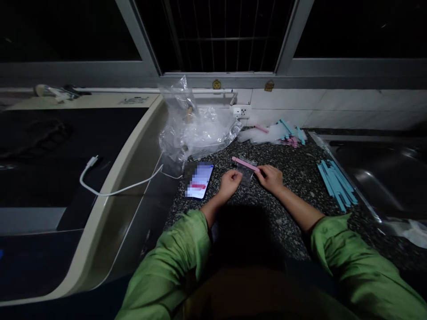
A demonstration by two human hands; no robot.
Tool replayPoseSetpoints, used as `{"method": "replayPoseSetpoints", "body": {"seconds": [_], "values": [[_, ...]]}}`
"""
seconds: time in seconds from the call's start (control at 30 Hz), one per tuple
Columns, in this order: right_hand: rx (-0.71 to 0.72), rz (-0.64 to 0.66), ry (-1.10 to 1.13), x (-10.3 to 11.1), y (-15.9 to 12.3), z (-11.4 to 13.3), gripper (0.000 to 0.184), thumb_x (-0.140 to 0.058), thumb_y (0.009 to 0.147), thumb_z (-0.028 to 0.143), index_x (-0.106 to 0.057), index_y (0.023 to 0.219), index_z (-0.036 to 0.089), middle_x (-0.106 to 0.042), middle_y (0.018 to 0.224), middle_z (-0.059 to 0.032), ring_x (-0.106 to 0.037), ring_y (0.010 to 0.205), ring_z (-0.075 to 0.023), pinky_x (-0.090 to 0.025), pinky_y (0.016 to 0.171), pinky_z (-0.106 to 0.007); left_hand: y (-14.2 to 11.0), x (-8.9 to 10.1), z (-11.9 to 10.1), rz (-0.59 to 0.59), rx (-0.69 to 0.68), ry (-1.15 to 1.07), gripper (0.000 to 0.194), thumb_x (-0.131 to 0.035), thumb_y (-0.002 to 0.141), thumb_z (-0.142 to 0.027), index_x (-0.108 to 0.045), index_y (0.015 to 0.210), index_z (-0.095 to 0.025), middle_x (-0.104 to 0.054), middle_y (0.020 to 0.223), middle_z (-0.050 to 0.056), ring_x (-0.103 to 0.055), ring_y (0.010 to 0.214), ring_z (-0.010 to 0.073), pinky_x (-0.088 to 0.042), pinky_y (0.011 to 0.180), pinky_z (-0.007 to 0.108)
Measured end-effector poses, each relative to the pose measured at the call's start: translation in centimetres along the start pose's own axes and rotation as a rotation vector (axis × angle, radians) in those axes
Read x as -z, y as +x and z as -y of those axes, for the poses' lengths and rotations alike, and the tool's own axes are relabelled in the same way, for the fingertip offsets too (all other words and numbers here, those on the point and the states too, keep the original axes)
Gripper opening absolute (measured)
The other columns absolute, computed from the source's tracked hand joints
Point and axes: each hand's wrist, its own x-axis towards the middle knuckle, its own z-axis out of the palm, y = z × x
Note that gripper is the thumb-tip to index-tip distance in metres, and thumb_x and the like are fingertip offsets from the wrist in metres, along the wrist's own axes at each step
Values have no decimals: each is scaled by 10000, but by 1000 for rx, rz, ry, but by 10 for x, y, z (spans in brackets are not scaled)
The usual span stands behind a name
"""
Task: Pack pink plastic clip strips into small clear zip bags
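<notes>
Between my hands is a flat pink strip (246, 164), slanting down to the right above the dark speckled counter. My right hand (271, 178) pinches its right end between thumb and fingers. Just below the strip, a small clear plastic bag (247, 178) spans the gap between both hands. My left hand (230, 183) is closed, its fingertips at the bag's left edge. Whether the strip lies in front of the bag or partly inside it, I cannot tell. A lit phone (202, 180) rests left of my left hand.
A crumpled clear plastic bag (207, 133) stands at the back. Right of it lies a pile of small clear bags (267, 134) with pink and blue pieces. Several light-blue strips (336, 182) lie beside the metal sink (393, 178). A white cable (123, 193) crosses the washing machine (110, 204).
</notes>
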Motion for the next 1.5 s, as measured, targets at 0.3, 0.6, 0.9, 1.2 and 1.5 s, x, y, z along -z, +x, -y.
{"method": "replayPoseSetpoints", "body": {"seconds": [0.3, 0.6, 0.9, 1.2, 1.5], "values": [[-342, 24, -120, 2, 22, -46, 305, -429, 819, 359, -653, 866, 159, -664, 736, -77, -584, 706, -183, -378, 635, -261, 51, -56, 5, -76, -2, -112, 318, -544, 711, -149, -564, 1028, -125, -484, 554, -67, -454, 507, 79, -372, 543, 190], [-759, -83, -196, -18, 62, -88, 327, -454, 797, 388, -652, 887, 145, -659, 739, -104, -571, 683, -207, -333, 605, -279, 101, -102, 3, 66, -226, 247, 546, -579, 730, -224, -470, 1265, -201, -622, 992, 55, -517, 598, 113, -434, 648, 261], [-906, -138, -217, -32, 87, -114, 371, -486, 771, 421, -670, 897, 125, -653, 777, -174, -590, 719, -273, -367, 617, -348, 136, -121, 7, 43, -252, 268, 466, -563, 737, -225, -530, 1202, -203, -597, 1002, 84, -560, 791, 185, -452, 754, 303], [-949, -105, -201, -28, 90, -114, 383, -481, 784, 462, -638, 905, 135, -649, 818, -154, -575, 769, -268, -363, 652, -354, 135, -115, 9, -51, -203, 111, 456, -525, 737, -146, -513, 1192, -174, -568, 1013, 88, -501, 638, 121, -455, 752, 291], [-376, -50, -81, -38, 136, -56, 273, -412, 819, 301, -636, 849, 148, -669, 850, -113, -583, 802, -210, -378, 677, -284, 109, -68, 9, -357, -88, 6, 519, -486, 746, -102, -401, 1256, -149, -486, 1131, 134, -511, 682, 108, -457, 772, 272]]}}
